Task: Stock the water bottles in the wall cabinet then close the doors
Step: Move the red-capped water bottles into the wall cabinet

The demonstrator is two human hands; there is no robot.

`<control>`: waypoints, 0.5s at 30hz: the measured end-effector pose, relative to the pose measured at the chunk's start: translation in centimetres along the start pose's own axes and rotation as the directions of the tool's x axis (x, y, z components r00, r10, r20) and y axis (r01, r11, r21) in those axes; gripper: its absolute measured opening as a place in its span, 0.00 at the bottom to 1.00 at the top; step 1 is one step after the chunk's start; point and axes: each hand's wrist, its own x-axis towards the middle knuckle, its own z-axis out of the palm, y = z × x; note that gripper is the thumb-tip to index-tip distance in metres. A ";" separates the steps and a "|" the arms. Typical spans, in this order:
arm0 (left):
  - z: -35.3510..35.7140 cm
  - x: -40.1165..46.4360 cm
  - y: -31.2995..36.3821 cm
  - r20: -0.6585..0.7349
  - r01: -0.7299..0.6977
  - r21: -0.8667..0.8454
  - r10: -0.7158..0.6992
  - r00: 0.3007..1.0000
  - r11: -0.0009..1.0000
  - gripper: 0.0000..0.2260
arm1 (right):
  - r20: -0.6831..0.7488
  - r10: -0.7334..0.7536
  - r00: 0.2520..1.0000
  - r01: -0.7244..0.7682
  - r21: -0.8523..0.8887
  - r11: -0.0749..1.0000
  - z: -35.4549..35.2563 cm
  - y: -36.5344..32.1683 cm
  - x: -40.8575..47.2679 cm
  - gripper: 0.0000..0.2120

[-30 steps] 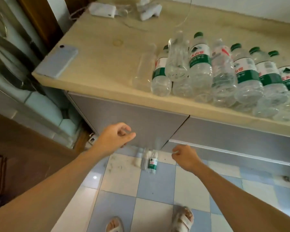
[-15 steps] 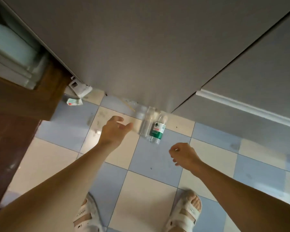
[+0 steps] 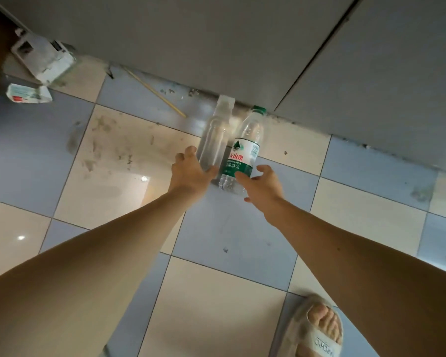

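Note:
Two water bottles stand side by side on the tiled floor against the foot of the grey cabinet doors (image 3: pixel 242 47). The left one is a clear unlabelled bottle (image 3: pixel 215 140) with a clear cap. The right one is a bottle with a green and white label (image 3: pixel 243 153) and a green cap. My left hand (image 3: pixel 191 171) is at the base of the clear bottle, fingers spread, thumb touching it. At the base of the labelled bottle, my right hand (image 3: pixel 263 184) is open, with its thumb against the label. Neither hand has closed around a bottle.
Both cabinet doors are shut, a dark seam (image 3: pixel 317 52) between them. A white plug block (image 3: pixel 44 57) and a small crumpled carton (image 3: pixel 27 94) lie at the far left. A thin stick (image 3: pixel 155 92) lies by the cabinet foot. My sandalled foot (image 3: pixel 317 328) is at the bottom right.
The view has dropped from the counter with its row of bottles to the floor. Both hands have reached forward and down until they touch the two bottles on the floor.

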 end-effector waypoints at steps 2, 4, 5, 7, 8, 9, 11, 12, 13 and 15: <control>0.7 0.6 -0.6 0.007 -0.020 -0.035 0.021 1.000 0.999 0.32 | -0.021 -0.038 0.999 0.039 0.051 0.998 1.2 0.3 0.8 0.34; 0.9 0.8 -1.0 0.034 -0.026 -0.078 0.029 0.999 0.997 0.31 | -0.030 -0.073 0.997 0.075 0.116 0.990 2.1 0.6 1.0 0.31; 0.9 0.6 -1.1 0.047 -0.018 -0.090 0.023 0.999 0.996 0.31 | -0.027 -0.071 0.997 0.074 0.151 0.986 2.3 0.8 1.0 0.30; 0.8 -0.1 -1.3 0.083 -0.004 -0.080 0.011 0.997 0.997 0.28 | -0.012 -0.031 0.999 0.032 0.201 0.979 2.4 1.3 0.4 0.28; 0.9 -0.7 -1.5 0.109 0.000 -0.068 0.007 0.994 0.998 0.26 | -0.001 -0.006 1.000 0.006 0.206 0.979 2.4 1.8 -0.1 0.28; 1.0 -1.5 -1.9 0.138 0.012 -0.057 -0.004 0.990 0.998 0.25 | 0.011 0.014 1.000 -0.016 0.196 0.980 2.3 2.4 -0.7 0.27; 1.3 -3.5 -2.7 0.197 0.051 -0.026 -0.045 0.979 0.998 0.27 | 0.044 0.047 0.998 -0.054 0.154 0.987 2.4 3.9 -2.3 0.26; 1.5 -4.5 -3.2 0.226 0.079 -0.009 -0.075 0.971 0.997 0.30 | 0.059 0.064 0.996 -0.071 0.128 0.989 2.4 4.6 -3.1 0.25; 1.7 -5.5 -3.8 0.253 0.107 0.001 -0.103 0.962 0.994 0.31 | 0.072 0.081 0.994 -0.089 0.103 0.991 2.5 5.4 -3.8 0.25; 2.5 -7.7 -5.3 0.297 0.138 0.013 -0.136 0.945 0.990 0.29 | 0.098 0.111 0.989 -0.118 0.060 0.991 2.5 6.9 -4.9 0.23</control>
